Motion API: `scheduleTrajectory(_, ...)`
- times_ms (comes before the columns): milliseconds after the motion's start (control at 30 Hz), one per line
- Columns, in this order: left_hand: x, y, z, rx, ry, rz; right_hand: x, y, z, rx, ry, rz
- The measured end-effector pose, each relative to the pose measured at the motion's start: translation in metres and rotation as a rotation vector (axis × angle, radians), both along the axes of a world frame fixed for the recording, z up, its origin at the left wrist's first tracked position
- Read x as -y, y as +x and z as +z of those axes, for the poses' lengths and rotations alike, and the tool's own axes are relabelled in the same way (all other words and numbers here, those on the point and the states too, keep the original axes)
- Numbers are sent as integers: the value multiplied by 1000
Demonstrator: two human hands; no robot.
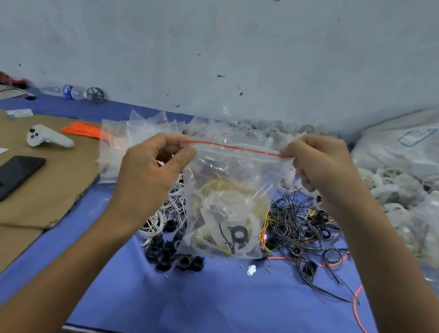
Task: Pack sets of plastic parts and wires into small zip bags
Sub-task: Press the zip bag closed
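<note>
L hand (154, 163) and R hand (321, 168) are each pinching a top corner of the zip bag (228, 195), stretching its red seal line w/ fingers curled. Bag is hanging above black wires (299, 227) on the blue table (222, 306), holding white plastic parts and wires.

The light is soft and even, cool and rather flat, leaving only faint shadows on the blue cloth (222, 306). The bag (231, 173) throws back a mild sheen. The wide lens stretches things toward the corners, and the sacks (423, 154) at the far right smear into blur.
</note>
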State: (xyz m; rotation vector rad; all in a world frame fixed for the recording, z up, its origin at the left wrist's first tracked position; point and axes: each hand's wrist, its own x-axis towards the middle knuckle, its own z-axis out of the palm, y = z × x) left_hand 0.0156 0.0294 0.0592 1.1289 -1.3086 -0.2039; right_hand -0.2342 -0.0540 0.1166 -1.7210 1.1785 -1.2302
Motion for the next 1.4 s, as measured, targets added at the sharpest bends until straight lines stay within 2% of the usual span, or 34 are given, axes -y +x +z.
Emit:
scheduleTrajectory(200,7,-11,-31,-50,193,-86,-1,-13,-22,-149,52,-47)
scheduleTrajectory(400,0,-14,-26,-26,159,-12,-7,-14,-19,-340,-51,-99)
scheduleTrajectory(500,-4,-17,-27,31,185,-6,-19,-6,-11,-458,-203,-137)
scheduleTrajectory(600,-5,-24,-32,53,208,-15,-38,16,-5,-484,-428,61)
scheduleTrajectory(700,-7,-29,-33,62,202,-48,-45,42,1,-813,-526,253)
scheduleTrajectory(767,-9,-29,-32,65,200,-61,-45,52,6,-920,-507,336)
scheduleTrajectory(967,-12,-26,-33,77,196,-59,-41,57,3,-887,-502,413)
scheduleTrajectory(1300,-10,-26,-28,94,211,-20,-33,48,-13,-855,-552,300)
scheduleTrajectory(1400,-12,-27,-25,189,205,-4,-33,48,-17,-850,-570,282)
